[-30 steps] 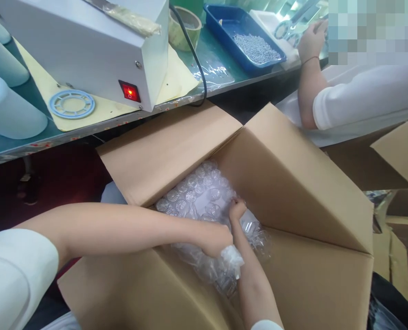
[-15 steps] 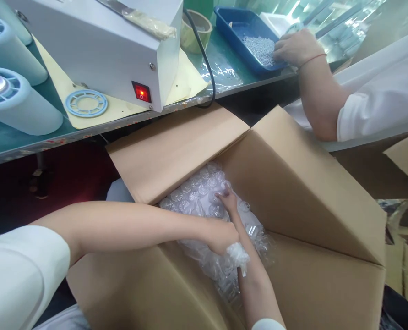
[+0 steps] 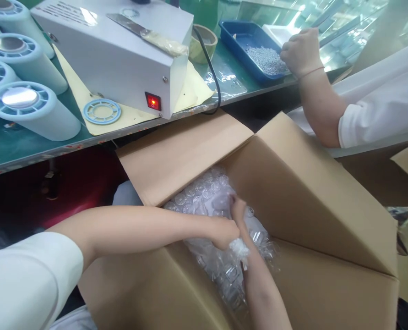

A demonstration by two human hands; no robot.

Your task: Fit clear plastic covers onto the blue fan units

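An open cardboard box (image 3: 303, 192) stands in front of me, below the bench edge. Inside lies a clear plastic bag (image 3: 204, 197) full of small round transparent parts. My left hand (image 3: 224, 233) reaches in from the left and is closed on a bunched fold of the bag's plastic. My right hand (image 3: 237, 207) reaches in from below, crossing under the left wrist, and its fingers pinch the bag's film deeper in the box. Part of the right hand is hidden by the plastic.
On the green bench stand a white machine (image 3: 121, 59) with a lit red switch, pale blue cylinders (image 3: 32, 110), a loose blue ring (image 3: 101, 111) and a tape roll (image 3: 204, 43). A co-worker's hand (image 3: 301, 50) rests at a blue tray (image 3: 248, 39) of small grey parts.
My right hand has shifted slightly back and closed on the bag's film. The camera tilted up, so more of the bench shows. The co-worker's hand moved to the blue tray.
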